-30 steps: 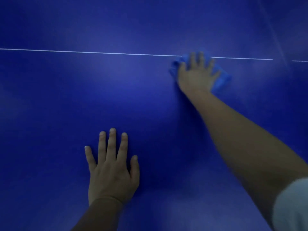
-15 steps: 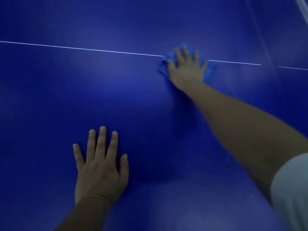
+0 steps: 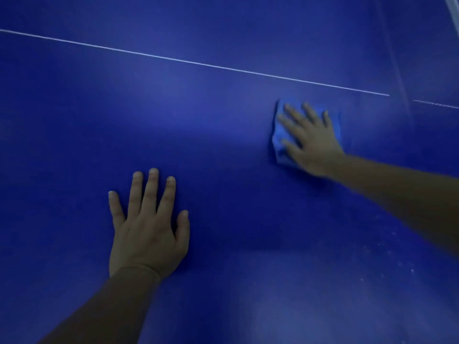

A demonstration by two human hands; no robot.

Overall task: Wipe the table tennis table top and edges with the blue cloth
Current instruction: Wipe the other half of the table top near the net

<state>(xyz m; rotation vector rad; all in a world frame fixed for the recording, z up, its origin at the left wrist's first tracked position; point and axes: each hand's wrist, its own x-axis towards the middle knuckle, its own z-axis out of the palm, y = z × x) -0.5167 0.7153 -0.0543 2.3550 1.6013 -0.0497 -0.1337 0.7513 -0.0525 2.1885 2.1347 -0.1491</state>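
My left hand (image 3: 149,229) lies flat on the blue tabletop (image 3: 74,125), fingers straight and spread, holding nothing, well to my side of the white line (image 3: 198,62). Further right and nearer that line, though short of it, my right hand (image 3: 313,142) presses flat with spread fingers on the blue cloth (image 3: 278,139), whose edges show past my fingers and thumb.

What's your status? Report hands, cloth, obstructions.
Right hand flat on cloth, pressing it to table. Left hand flat on table. Cloth short of white line. Pale specks near right forearm.
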